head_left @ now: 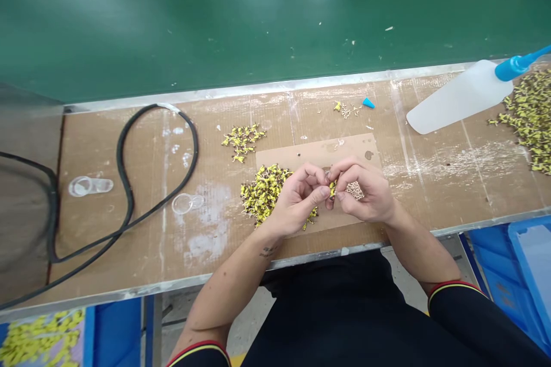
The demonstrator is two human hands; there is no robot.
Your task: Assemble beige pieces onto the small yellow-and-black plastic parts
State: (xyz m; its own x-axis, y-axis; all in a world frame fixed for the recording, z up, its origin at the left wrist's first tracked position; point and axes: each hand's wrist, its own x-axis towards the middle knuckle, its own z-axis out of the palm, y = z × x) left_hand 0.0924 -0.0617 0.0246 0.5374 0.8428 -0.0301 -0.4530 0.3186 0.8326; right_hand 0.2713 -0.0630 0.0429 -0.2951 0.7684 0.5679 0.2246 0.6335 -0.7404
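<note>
Both hands meet over a cardboard sheet [316, 148] on the bench. Between their fingertips is a small yellow and dark piece [332, 188]; its exact kind is too small to make out. My left hand [301, 198] pinches it from the left, thumb against fingers. From the other side my right hand [364, 186] closes on the same piece. A heap of similar yellow and dark pieces [263, 192] lies beside my left hand, partly covered by it. Under my right hand shows a little pile of pale, tiny parts [355, 190], partly hidden by the fingers.
A white squeeze bottle [462, 97] with a blue top lies at the right, near a larger yellow heap [534, 117]. Farther back are a blue cap [368, 103] and a small yellow cluster [243, 140]. A black cable [124, 166] loops across the left, around clear plastic pieces [90, 186].
</note>
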